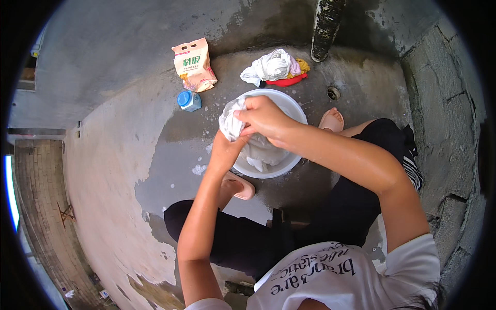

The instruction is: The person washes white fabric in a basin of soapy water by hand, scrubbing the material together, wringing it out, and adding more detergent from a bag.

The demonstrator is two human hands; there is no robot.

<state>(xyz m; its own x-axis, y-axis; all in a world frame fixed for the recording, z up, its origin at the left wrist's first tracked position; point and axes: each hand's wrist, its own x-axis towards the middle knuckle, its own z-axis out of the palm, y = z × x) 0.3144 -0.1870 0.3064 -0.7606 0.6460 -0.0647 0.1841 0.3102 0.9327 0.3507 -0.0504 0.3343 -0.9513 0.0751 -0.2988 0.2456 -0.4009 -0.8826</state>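
Both my hands grip a bunched wet white cloth [231, 121] over the left side of a white plastic basin [296, 110]. My left hand [228, 149] holds it from below, its fingers partly hidden by the fabric. Above it, my right hand [265, 116] pinches the cloth between thumb and fingers. More of the whitish fabric [263, 153] lies in the basin beneath my hands; whether it is the same piece I cannot tell. The basin stands on the wet concrete floor between my feet.
Behind the basin lies a heap of wrung clothes [273, 66], white, pink, yellow and red. A detergent bag [195, 66] and a blue-lidded jar [189, 100] stand at the back left. To the right are a floor drain hole [333, 93] and a pipe [327, 29].
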